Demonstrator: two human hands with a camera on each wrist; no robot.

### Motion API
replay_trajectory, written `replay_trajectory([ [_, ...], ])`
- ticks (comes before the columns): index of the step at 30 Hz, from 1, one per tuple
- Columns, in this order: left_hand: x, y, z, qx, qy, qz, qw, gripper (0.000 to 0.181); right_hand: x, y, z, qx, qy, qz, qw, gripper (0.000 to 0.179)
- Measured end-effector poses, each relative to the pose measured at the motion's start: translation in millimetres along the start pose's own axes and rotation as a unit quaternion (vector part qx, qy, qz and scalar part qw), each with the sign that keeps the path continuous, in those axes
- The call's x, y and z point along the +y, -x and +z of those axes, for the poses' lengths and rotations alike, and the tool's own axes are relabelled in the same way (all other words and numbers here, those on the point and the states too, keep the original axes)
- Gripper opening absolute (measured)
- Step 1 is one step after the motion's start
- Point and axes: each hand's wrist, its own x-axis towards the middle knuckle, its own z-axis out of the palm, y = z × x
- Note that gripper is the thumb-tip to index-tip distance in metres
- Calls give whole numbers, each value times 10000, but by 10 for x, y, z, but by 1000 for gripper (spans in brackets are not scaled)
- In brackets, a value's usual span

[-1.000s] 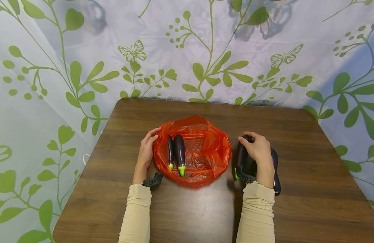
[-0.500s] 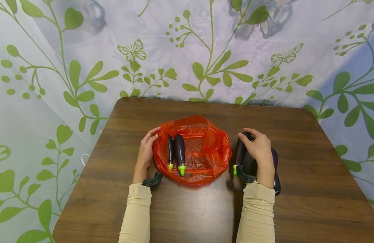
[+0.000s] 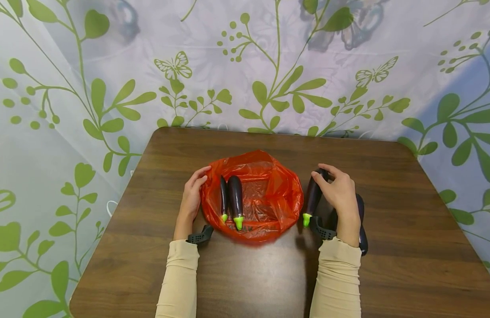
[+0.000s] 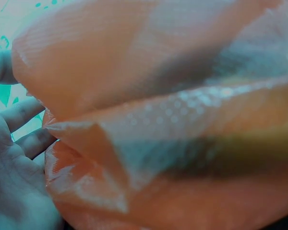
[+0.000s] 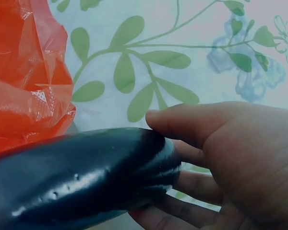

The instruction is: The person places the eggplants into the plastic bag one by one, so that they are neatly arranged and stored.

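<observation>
A red plastic bag point(image 3: 287, 201) stands wide-mouthed at the middle of the table, with a thick eggplant point(image 3: 236, 196) and a slimmer eggplant point(image 3: 223, 201) lying side by side inside. Against the bag's left side rests my left hand point(image 3: 191, 196), its fingers fairly straight along the plastic; the left wrist view has the bag's wall point(image 4: 86, 158) beside the palm. To the right of the bag, my right hand point(image 3: 340, 194) grips a third eggplant point(image 3: 314, 198) by its rounded end, thumb point(image 5: 177, 124) on one side and fingers on the other. Its green stem points toward the body.
More eggplant shows under and beside the right forearm, one eggplant point(image 3: 362, 225) to its right, partly hidden. The brown wooden table point(image 3: 252, 282) ends at a patterned cloth backdrop point(image 3: 245, 66). Both wrists wear a black strap mount point(image 3: 200, 236).
My right hand has shifted slightly away from the body and lifted the gripped eggplant, whose stem end has swung left toward the bag. The left hand and bag stay put.
</observation>
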Motion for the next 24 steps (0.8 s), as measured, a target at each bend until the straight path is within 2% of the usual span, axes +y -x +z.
replay_trajectory([
  [24,-7,-8,24,19,109,24,9999,41,-142,32,18,-94,-230,-486,9985,58],
])
